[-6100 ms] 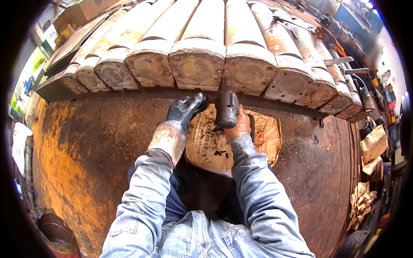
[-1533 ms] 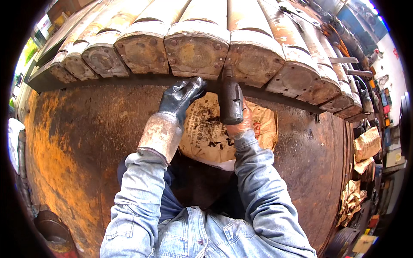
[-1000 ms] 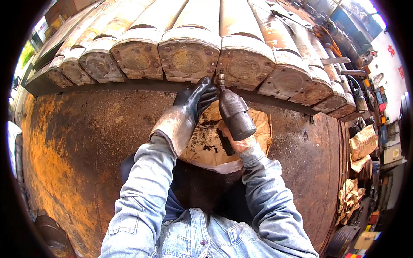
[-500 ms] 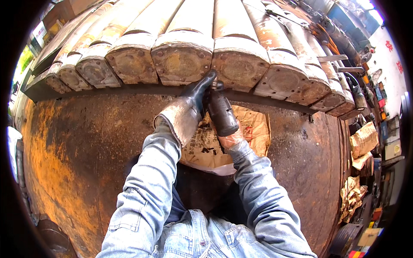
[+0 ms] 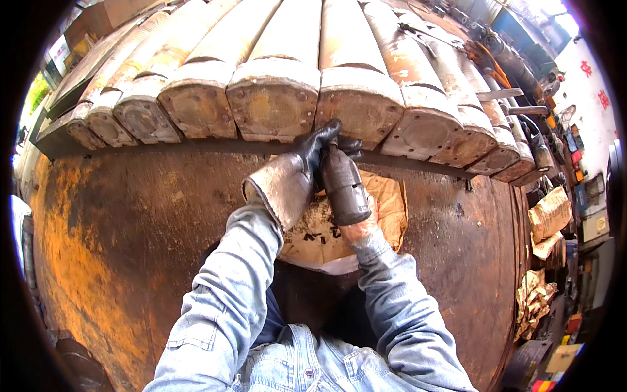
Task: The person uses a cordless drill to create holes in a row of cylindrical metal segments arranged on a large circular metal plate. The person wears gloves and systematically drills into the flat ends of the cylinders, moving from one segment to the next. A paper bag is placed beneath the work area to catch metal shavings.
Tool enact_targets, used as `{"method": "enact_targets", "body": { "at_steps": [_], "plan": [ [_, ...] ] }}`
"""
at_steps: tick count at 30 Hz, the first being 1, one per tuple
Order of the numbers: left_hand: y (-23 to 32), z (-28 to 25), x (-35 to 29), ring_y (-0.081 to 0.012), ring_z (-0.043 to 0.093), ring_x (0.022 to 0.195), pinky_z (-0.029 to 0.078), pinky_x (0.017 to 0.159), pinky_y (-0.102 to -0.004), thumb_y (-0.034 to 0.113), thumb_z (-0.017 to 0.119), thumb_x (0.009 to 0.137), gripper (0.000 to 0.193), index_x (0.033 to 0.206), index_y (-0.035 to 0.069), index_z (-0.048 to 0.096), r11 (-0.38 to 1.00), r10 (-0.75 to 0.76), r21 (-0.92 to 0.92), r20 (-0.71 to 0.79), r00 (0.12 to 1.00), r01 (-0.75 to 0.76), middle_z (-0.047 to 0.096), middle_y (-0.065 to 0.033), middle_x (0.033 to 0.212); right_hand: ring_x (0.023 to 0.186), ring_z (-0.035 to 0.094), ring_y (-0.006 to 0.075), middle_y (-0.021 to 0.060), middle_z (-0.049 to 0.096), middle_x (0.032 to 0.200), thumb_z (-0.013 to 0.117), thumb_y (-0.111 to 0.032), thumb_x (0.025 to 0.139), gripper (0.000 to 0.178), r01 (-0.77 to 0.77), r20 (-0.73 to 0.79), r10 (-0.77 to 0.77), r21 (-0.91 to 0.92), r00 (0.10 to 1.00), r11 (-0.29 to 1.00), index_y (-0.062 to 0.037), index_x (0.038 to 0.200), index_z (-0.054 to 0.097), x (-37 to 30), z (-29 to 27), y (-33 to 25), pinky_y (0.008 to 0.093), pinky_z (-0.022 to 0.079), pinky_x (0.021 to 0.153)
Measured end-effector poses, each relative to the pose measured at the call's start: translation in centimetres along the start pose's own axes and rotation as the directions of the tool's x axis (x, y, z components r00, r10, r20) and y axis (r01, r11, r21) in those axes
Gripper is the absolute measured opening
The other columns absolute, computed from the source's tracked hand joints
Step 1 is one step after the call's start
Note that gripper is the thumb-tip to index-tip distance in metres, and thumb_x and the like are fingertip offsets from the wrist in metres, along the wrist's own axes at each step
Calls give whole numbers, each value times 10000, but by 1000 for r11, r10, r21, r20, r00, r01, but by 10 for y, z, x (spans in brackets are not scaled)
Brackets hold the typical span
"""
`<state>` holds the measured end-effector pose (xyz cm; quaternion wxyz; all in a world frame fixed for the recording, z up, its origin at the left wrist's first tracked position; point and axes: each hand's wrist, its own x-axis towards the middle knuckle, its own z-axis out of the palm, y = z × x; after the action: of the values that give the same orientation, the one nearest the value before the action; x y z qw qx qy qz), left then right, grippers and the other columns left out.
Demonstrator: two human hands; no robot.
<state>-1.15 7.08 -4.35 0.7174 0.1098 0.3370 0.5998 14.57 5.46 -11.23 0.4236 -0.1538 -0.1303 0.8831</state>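
A dark, barrel-shaped power tool that looks like an impact wrench (image 5: 344, 189) points away from me, its nose just below the row of metal cylinders. My left hand (image 5: 294, 171), in a dirty black-coated work glove, is closed around the front of the tool. Beneath the rear of the tool is my right hand (image 5: 360, 230), seemingly around its handle; most of its fingers are hidden. Ahead, the rusty square end cap (image 5: 359, 111) of one cylinder shows bolt holes near its corners. Whether the tool's tip touches the cap cannot be seen.
Several long, pale, rust-stained cylinders (image 5: 284, 32) lie side by side across the far side. Under my hands, a brown paper sack (image 5: 390, 208) lies on the rusty steel surface (image 5: 150, 215). Crumpled paper (image 5: 535, 294) and assorted parts sit at the right.
The tool and both hands have come slightly back toward me and a little right, away from the end caps. My grip on the tool stays the same.
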Motion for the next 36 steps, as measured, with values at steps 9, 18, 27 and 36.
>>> {"method": "enact_targets", "body": {
  "at_steps": [9, 18, 27, 36],
  "plan": [
    [-17, 18, -32, -323, 577, 1267, 471, 1076, -466, 517, 642, 938, 726, 1428, 68, 351, 999, 0, -43, 75, 997, 4, 630, -131, 1333, 1010, 679, 244, 118, 684, 1138, 657, -232, 971, 355, -27, -44, 23, -84, 999, 996, -10, 1242, 604, -45, 30, -22, 412, 571, 897],
    [-45, 46, -71, -302, 582, 1250, 483, 1052, -495, 551, 611, 947, 579, 1161, 14, 642, 990, 119, -111, 274, 954, -91, 623, -127, 1343, 1171, 600, 243, 132, 618, 1249, 568, 35, 926, 479, 475, 431, -228, -858, 873, 195, -24, 1398, 512, -106, 90, -48, 362, 450, 1064],
    [-64, 93, -108, -236, 546, 1290, 448, 1094, -432, 606, 544, 964, 639, 1218, 27, 634, 977, 48, 171, 398, 916, -126, 558, -99, 1415, 785, 584, 123, 14, 636, 934, 684, -19, 869, 462, 29, -17, -121, -930, 992, 365, -55, 1312, 558, -169, 62, -82, 295, 496, 694],
    [-68, 68, -83, -347, 642, 1127, 528, 998, -498, 544, 531, 987, 672, 1112, -103, 664, 988, 54, -151, 209, 976, -23, 671, -199, 1214, 1407, 431, 271, 110, 486, 1480, 625, 108, 735, 785, 573, 574, 27, -813, 819, -101, -89, 1477, 463, -128, 66, -83, 366, 354, 1178]
  ]
}}
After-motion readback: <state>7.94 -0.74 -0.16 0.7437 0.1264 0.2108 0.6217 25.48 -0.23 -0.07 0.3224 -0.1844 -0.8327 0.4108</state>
